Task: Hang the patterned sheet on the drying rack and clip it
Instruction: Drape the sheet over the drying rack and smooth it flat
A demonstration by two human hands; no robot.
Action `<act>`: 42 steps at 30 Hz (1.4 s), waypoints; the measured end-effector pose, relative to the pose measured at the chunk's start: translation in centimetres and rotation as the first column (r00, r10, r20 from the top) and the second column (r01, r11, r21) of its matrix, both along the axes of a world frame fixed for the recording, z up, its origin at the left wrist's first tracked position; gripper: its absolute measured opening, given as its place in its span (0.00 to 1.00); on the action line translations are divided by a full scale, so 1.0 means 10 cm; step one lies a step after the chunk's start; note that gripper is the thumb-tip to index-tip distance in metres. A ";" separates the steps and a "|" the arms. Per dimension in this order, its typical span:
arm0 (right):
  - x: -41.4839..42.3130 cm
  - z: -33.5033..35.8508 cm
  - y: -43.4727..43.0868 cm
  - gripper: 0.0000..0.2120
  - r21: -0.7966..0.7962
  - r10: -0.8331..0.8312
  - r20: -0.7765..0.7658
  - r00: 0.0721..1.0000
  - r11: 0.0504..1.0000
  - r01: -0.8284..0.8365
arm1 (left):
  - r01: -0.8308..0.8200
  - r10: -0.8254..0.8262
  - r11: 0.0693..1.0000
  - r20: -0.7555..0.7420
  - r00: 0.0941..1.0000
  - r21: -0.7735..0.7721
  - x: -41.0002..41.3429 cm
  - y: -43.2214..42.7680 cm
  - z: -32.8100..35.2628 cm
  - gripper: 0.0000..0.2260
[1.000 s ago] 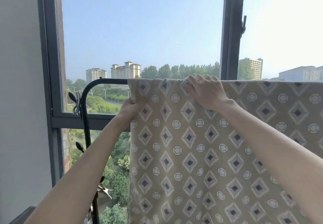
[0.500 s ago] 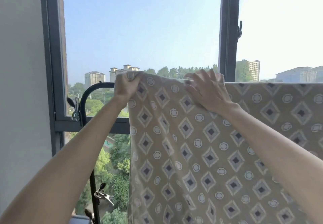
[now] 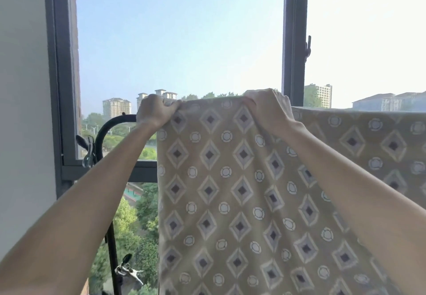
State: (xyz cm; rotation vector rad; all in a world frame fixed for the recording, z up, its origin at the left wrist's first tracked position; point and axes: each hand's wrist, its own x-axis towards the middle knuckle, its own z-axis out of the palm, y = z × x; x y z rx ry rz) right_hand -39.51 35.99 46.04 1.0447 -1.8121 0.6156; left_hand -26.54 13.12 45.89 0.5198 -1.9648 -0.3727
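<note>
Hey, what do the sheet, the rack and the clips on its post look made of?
Sheet: soft matte printed cloth; it drapes and creases. Rack: probably metal tube, black painted, smoothly bent corner. Clips: seemingly shiny metal with dark tips, though blurred.

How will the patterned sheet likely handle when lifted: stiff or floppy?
Probably floppy: the patterned sheet bunches where the left hand and right hand grip it and hangs limp. Likely light, since two grips hold its edge up. Unclipped, it may slide off the rack bar.
</note>
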 end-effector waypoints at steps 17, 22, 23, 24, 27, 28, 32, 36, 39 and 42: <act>-0.03 0.17 -0.66 0.13 0.043 0.140 0.202 0.969 0.987 -0.152 | -0.254 0.255 0.965 0.013 0.967 -0.057 0.04 -0.32 0.09 0.09; -0.10 0.16 -0.58 0.15 0.001 0.130 0.210 0.969 0.991 -0.133 | -0.125 0.114 0.982 -0.086 0.990 -0.142 -0.08 -0.22 -0.01 0.16; -0.13 0.16 -0.57 0.15 -0.007 0.126 0.216 0.968 0.992 -0.127 | -0.098 0.083 0.981 -0.091 0.992 -0.170 -0.10 -0.14 -0.04 0.17; -0.15 0.16 -0.56 0.15 -0.018 0.122 0.226 0.967 0.993 -0.121 | -0.062 0.043 0.975 -0.094 0.995 -0.215 -0.14 -0.03 -0.08 0.17; -0.17 0.15 -0.55 0.15 -0.093 0.132 0.218 0.967 0.989 -0.114 | 0.010 -0.023 0.930 -0.031 0.999 -0.368 -0.30 0.38 -0.25 0.17; -0.16 0.15 -0.54 0.15 -0.129 0.146 0.205 0.968 0.984 -0.121 | -0.001 -0.004 0.923 -0.012 1.000 -0.385 -0.37 0.48 -0.31 0.16; -0.19 0.07 -0.33 0.10 -0.270 0.204 0.134 0.970 0.949 -0.162 | -0.069 0.063 0.925 -0.028 0.998 -0.373 -0.53 0.62 -0.40 0.14; -0.37 -0.20 0.15 0.09 -0.238 0.186 0.000 0.983 0.954 -0.180 | -0.067 0.080 0.953 0.033 0.996 -0.296 -0.58 0.68 -0.32 0.16; -0.58 -0.44 0.58 0.09 -0.288 0.110 -0.098 0.989 0.948 -0.134 | -0.137 0.159 0.962 0.076 0.984 -0.235 -0.66 0.80 -0.27 0.23; -0.72 -0.64 1.07 0.10 -0.272 0.019 -0.087 0.996 0.961 -0.042 | -0.120 0.140 0.971 0.085 0.987 -0.206 -0.77 0.94 -0.29 0.28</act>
